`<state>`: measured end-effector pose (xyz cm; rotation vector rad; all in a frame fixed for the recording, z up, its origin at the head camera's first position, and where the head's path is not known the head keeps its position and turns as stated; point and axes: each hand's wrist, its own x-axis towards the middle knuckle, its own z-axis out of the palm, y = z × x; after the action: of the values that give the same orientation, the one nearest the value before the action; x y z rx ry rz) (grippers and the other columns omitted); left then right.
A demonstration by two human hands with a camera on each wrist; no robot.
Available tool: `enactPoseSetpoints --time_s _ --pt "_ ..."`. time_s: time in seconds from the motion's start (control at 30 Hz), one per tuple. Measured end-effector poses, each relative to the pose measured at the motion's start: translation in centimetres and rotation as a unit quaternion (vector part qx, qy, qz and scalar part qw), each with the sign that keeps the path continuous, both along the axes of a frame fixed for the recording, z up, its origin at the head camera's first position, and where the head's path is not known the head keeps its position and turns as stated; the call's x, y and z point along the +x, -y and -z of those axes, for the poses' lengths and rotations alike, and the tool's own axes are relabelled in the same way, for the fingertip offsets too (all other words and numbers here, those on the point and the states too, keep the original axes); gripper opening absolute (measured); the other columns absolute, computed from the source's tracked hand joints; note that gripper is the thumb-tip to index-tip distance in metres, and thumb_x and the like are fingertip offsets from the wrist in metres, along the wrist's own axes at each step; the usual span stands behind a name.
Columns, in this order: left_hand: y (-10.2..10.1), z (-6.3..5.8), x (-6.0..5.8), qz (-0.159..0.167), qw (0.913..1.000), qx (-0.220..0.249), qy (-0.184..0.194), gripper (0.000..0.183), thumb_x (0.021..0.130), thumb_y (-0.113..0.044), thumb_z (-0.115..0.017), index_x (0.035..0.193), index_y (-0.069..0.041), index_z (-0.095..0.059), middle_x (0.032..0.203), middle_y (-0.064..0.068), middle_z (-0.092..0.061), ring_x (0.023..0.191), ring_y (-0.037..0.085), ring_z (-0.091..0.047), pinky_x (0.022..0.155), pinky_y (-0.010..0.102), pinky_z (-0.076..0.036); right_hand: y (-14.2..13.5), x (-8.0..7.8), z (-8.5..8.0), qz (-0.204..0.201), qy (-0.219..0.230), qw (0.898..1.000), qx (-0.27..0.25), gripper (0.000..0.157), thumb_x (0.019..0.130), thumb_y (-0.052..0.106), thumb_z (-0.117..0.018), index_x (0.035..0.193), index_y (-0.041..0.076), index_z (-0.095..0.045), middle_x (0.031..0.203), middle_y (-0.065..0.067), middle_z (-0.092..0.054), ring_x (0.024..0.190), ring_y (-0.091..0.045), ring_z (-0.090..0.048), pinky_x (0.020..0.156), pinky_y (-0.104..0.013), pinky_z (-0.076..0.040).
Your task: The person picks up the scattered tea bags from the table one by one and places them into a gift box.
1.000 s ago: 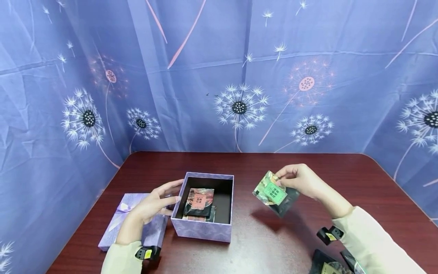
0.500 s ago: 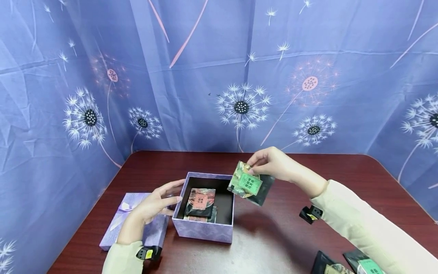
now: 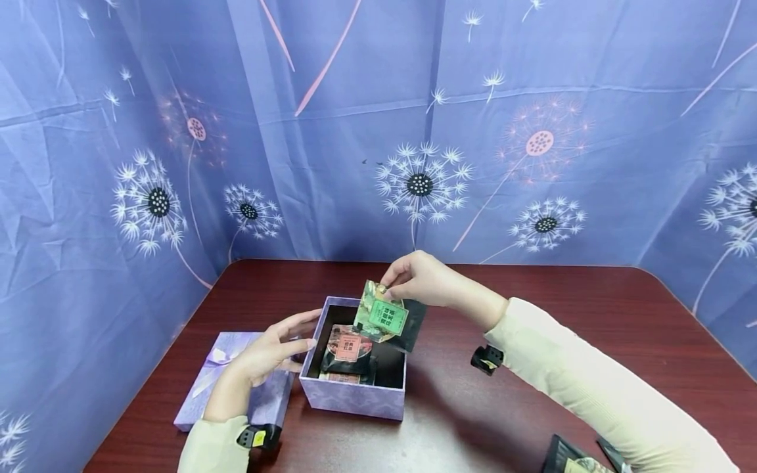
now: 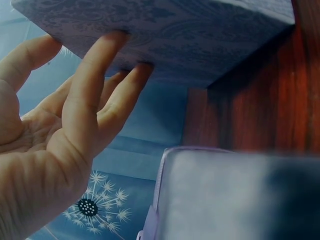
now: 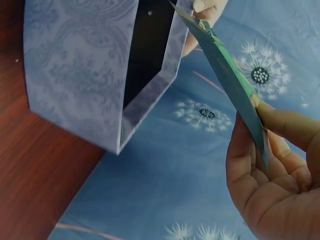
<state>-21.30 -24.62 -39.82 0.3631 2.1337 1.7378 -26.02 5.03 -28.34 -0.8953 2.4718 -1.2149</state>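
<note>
My right hand (image 3: pixel 422 279) pinches a green-labelled tea sachet (image 3: pixel 387 317) by its upper edge, between thumb and fingers. The sachet hangs tilted over the right part of an open purple gift box (image 3: pixel 353 399). In the right wrist view this sachet (image 5: pixel 227 75) appears nearly edge-on beside the box mouth. Inside the box lies a red-labelled tea sachet (image 3: pixel 347 348), partly covering another reddish sachet (image 3: pixel 343 378). My left hand (image 3: pixel 269 351) touches the box's left wall with extended fingers; the left wrist view shows the fingertips against the patterned side (image 4: pixel 170 40).
The purple box lid (image 3: pixel 269 401) with a ribbon bow lies left of the box, under my left forearm. More dark tea sachets (image 3: pixel 570 456) lie at the front right, partly below my right sleeve. A blue dandelion-print curtain (image 3: pixel 331 164) stands behind the brown table (image 3: pixel 503 407).
My right hand has carried the green-labelled sachet leftward from above the table to over the box. The left hand stays at the box's left side.
</note>
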Motion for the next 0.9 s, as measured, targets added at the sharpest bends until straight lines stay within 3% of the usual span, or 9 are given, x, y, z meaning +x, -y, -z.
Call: enactPoseSetpoints --time_s 0.67,0.9 --pt "0.2 -0.3 -0.1 0.010 0.9998 0.019 0.006 0.064 0.095 -0.016 -0.057 0.150 -0.007 -0.026 0.149 0.031 -0.028 0.112 0.031 -0.057 0.081 0.047 -0.054 5.9 0.2 5.3 -0.039 0.012 0.996 0.073 0.008 0.077 -0.003 -0.068 0.085 -0.002 -0.071 0.075 -0.008 -0.072 0.062 0.000 -0.054 0.059 -0.014 -0.045" --pt "0.2 -0.1 -0.1 0.017 0.9997 0.019 0.007 0.064 0.095 -0.016 -0.057 0.150 -0.006 -0.025 0.149 0.031 -0.026 0.113 0.029 -0.057 0.082 0.048 -0.053 7.0 0.6 7.0 -0.044 0.040 0.996 0.061 0.006 0.076 -0.005 -0.067 0.081 -0.003 -0.070 0.072 -0.006 -0.070 0.061 -0.001 -0.052 0.058 -0.015 -0.044"
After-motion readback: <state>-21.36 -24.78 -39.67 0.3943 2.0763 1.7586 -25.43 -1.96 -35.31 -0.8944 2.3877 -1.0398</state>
